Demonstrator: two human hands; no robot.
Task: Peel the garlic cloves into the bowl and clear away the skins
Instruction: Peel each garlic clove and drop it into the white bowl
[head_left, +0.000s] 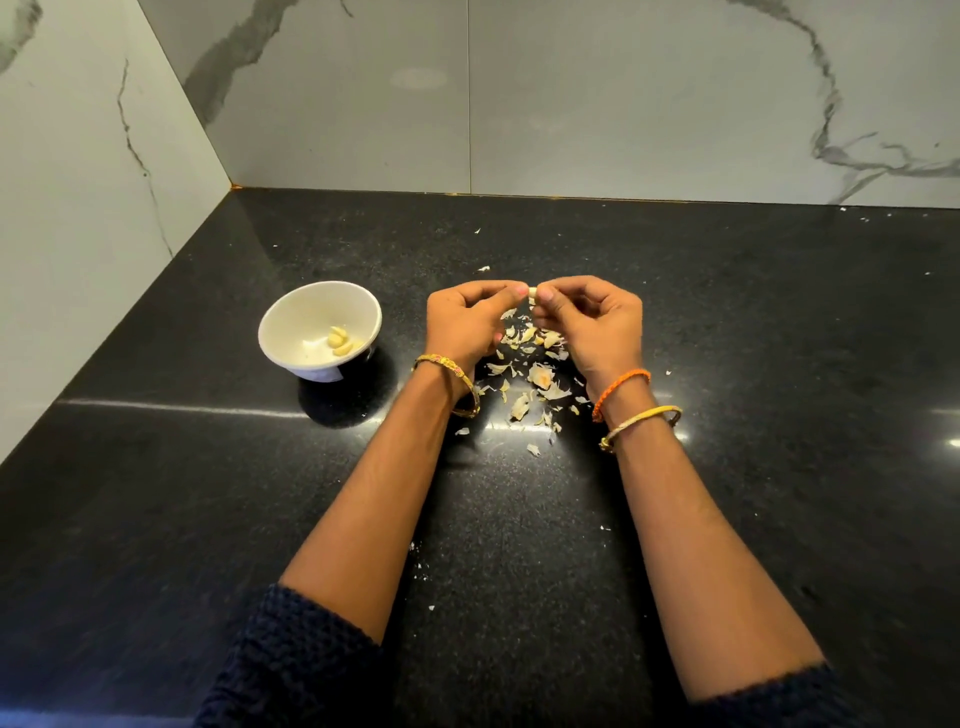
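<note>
Pinching one garlic clove (532, 294) at frame center, we have both grips closed on it: left hand (470, 325) and right hand (592, 327) fingertips meet there, above the skins (530, 374) on the surface (519, 519). Bowl (291, 317) lies left of frame center, just beside the left hand, so we judge that hand drops the clove.

You've got one view only: wide-angle head cam, looking fwd and down from above the polished black speckled stone counter (727, 364). It faces the corner of white marble-veined wall tiles (337, 104), edges bowed by the lens. Forearms run up from the bottom edge, so the work area sits close, mid-frame. No 2nd view to overlap.
</note>
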